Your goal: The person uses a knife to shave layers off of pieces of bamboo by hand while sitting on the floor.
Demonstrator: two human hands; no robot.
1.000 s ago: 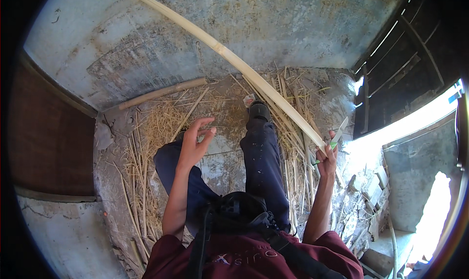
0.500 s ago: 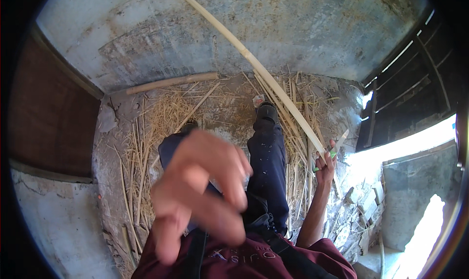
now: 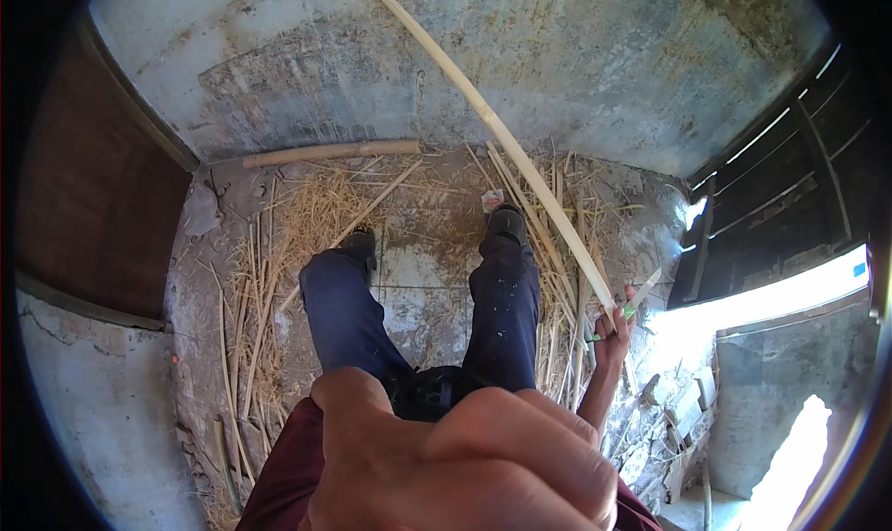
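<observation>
Close to the camera, my left hand [image 3: 455, 457] looms large over my lap, its fingers curled closed. Whatever may be inside them is hidden. Farther off on the right, my right hand [image 3: 610, 345] grips the lower end of a long pale bamboo strip [image 3: 520, 164]. In that same hand is a knife [image 3: 646, 290] with a green handle, its blade pointing up and to the right. From the hand the strip slants up and left, reaching past the top of the view in front of the wall.
Straw and shavings [image 3: 311, 210] litter the floor around my feet. A bamboo pole [image 3: 333, 153] lies along the wall [image 3: 307, 85]. Thin strips [image 3: 251, 317] are spread on the left, more beside my right leg. Rubble [image 3: 683, 410] sits at the right, below dark boards [image 3: 780, 178].
My left hand has come nearer the camera, moving down and right, and its fingers have curled in. The right hand still holds the strip and the knife; the view has shifted slightly.
</observation>
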